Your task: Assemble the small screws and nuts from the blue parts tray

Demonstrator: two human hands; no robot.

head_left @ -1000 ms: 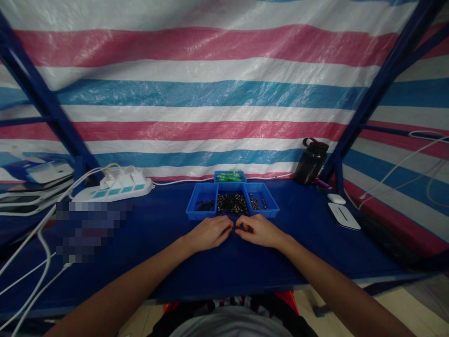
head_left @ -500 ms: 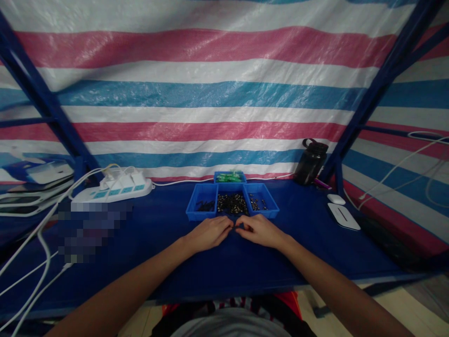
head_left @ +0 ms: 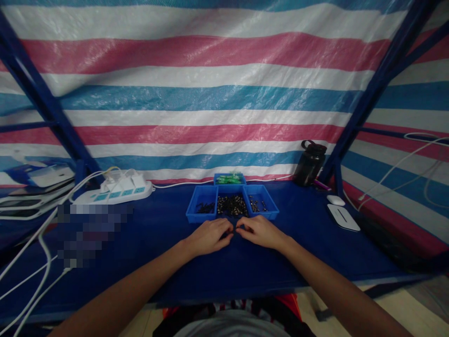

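My left hand (head_left: pixel 212 235) and my right hand (head_left: pixel 261 231) face each other just in front of the blue bins, their fingertips close together. The fingers of each are pinched; whatever lies between them is too small and dark to name. Behind them, the middle bin (head_left: pixel 232 188) holds many small dark and brassy parts. Dark pieces lie in the left bin (head_left: pixel 190 213), and a few small metallic parts in the right bin (head_left: pixel 274 213). At the back, a smaller bin holds green items (head_left: pixel 229 178).
On the blue table (head_left: pixel 224 276), a white power strip (head_left: pixel 140 192), cables and stacked devices stand at the left. A black bottle (head_left: pixel 308 164), a white case (head_left: pixel 336 200) and a white flat device (head_left: pixel 343 217) are at the right. Striped sheeting hangs behind.
The left thumb has shifted slightly down, away from the fingers above it. The right hand has barely moved. The camera view has tilted slightly.
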